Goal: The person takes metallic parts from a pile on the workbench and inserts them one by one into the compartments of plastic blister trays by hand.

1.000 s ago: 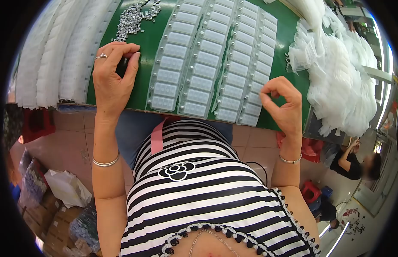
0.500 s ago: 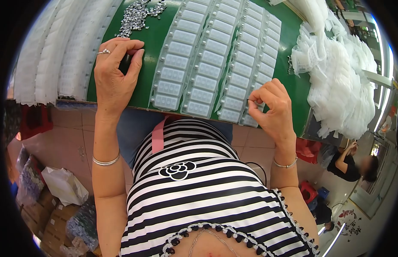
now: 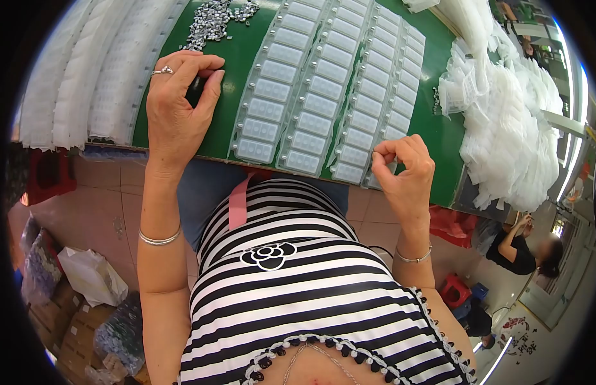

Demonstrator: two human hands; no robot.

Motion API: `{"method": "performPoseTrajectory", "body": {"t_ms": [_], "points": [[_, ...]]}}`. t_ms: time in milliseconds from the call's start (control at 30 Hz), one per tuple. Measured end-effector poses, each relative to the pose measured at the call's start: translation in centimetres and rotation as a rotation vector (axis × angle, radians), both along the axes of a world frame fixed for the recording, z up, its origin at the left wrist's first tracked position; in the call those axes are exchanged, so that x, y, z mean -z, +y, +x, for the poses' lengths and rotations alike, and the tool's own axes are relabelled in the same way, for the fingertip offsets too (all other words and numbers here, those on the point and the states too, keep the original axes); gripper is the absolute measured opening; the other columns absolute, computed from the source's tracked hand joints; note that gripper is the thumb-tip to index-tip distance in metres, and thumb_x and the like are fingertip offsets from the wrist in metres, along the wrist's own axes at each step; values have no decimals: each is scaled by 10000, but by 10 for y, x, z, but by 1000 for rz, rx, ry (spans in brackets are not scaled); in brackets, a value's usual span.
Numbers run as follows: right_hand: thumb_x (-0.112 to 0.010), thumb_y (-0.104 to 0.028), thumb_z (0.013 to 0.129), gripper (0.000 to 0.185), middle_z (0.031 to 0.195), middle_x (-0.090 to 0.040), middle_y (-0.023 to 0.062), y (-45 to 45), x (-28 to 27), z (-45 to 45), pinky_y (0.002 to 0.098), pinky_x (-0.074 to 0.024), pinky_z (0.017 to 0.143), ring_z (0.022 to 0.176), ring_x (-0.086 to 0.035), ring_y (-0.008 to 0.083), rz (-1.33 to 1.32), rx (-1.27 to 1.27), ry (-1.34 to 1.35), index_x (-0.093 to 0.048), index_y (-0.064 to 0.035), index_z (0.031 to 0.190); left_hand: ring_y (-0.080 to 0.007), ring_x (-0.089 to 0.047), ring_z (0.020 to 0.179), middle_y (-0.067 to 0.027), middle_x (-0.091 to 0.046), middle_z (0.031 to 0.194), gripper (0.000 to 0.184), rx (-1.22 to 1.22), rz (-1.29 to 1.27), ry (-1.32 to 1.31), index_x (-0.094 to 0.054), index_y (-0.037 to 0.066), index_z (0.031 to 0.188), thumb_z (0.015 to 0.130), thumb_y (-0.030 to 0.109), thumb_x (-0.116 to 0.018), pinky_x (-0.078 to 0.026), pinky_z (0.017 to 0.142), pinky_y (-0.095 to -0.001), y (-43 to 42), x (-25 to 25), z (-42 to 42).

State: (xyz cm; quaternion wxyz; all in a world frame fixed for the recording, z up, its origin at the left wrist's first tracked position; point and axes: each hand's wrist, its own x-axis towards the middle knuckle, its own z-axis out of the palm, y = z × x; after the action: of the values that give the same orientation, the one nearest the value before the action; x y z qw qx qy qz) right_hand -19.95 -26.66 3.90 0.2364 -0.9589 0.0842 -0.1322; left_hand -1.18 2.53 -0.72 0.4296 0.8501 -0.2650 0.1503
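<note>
Four long strips of pale translucent plastic cases (image 3: 324, 86) lie side by side on the green tabletop (image 3: 228, 77). My right hand (image 3: 405, 168) is at the near end of the rightmost strip, thumb and forefinger pinched; anything between them is too small to make out. Left of the strips, my left hand (image 3: 182, 102) is curled over the green surface, with thumb and forefinger close together and a dark thing partly visible inside the curl. Just beyond it lies a pile of small shiny silver pieces (image 3: 209, 24).
Stacked white plastic strips (image 3: 112, 70) cover the table's left side. A heap of white translucent bags (image 3: 509, 122) lies at the right, near a few small pieces (image 3: 436, 101). A person (image 3: 519, 250) is farther right. Bags and cartons (image 3: 76, 340) are on the floor.
My right hand has moved left and slightly down to the near end of the rightmost strips. My left hand has shifted slightly right and up, still curled. The strips appear slightly farther right in view.
</note>
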Motion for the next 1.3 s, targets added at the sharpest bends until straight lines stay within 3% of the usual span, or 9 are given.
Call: {"method": "performPoseTrajectory", "body": {"t_ms": [100,467,600,800,933,1300], "points": [[-736,55,706,164,690,-594,-23,0,2,4,314,-451,748,706,-481,175,95,20,11,-678,-88,762,-238,-647,1152,-93,-726,1160,183,-1,35,29,-774,30,1111,930,6,-763,-511,996,-350,2,0,-1],[-718,74,677,174,679,-565,-29,-6,10,5,288,-451,729,698,-478,166,60,-36,-63,-665,-77,744,-233,-647,1132,-81,-725,1157,178,3,29,45,-774,32,1109,933,10,-760,-511,982,-346,4,1,-1],[-704,98,667,202,677,-548,-34,-1,-10,1,266,-438,711,703,-476,157,524,155,23,-659,-85,741,-209,-645,1022,-34,-741,1035,141,-14,-11,-14,-781,50,1043,906,18,-767,-527,900,-330,0,1,0],[-700,109,663,220,677,-539,-39,6,-12,-1,259,-430,698,704,-471,152,620,79,74,-661,-89,751,-204,-639,999,-20,-741,1012,136,-25,-33,-37,-779,55,1030,900,16,-767,-524,876,-325,1,3,0],[-707,101,670,217,677,-544,-40,21,-3,-2,270,-433,703,706,-471,158,275,-166,-9,-659,-93,754,-188,-633,958,3,-737,983,128,-5,-33,-85,-775,61,1016,897,16,-766,-520,846,-317,1,5,2],[-726,78,684,204,674,-560,-37,37,3,6,285,-440,711,716,-479,168,171,-245,-3,-647,-100,744,-161,-614,884,19,-717,944,117,-34,-75,7,-775,82,1008,902,33,-768,-520,822,-307,1,4,-2]]}}
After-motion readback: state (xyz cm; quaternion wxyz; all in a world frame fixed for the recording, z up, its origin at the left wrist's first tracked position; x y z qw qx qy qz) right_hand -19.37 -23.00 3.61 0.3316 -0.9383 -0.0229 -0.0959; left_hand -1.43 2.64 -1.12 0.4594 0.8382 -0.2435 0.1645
